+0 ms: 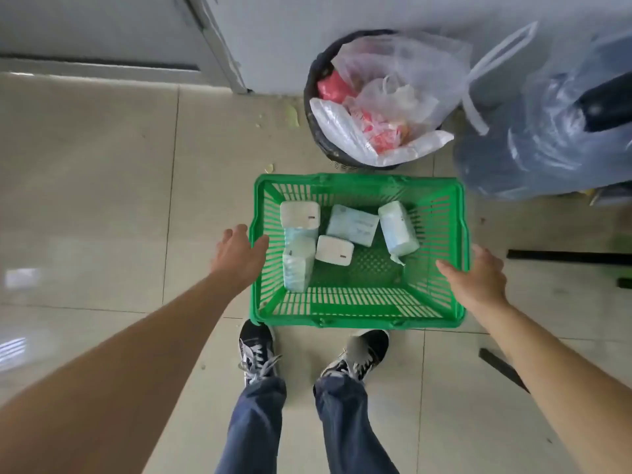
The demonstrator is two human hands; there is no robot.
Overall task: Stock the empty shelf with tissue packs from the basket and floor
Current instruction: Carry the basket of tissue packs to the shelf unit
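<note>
Both hands, the left hand (239, 254) and right hand (478, 278), rest open-fingered, gripping nothing, against opposite side rims of the green basket (359, 321), apparently to lift it with its tissue packs (352, 224).

black bin (316, 131): full of plastic bags | clear bag (533, 138): right of bin, on tile floor (85, 200)

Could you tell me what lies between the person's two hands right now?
In the head view, the green basket with its tissue packs lies between the left hand and right hand.
</note>
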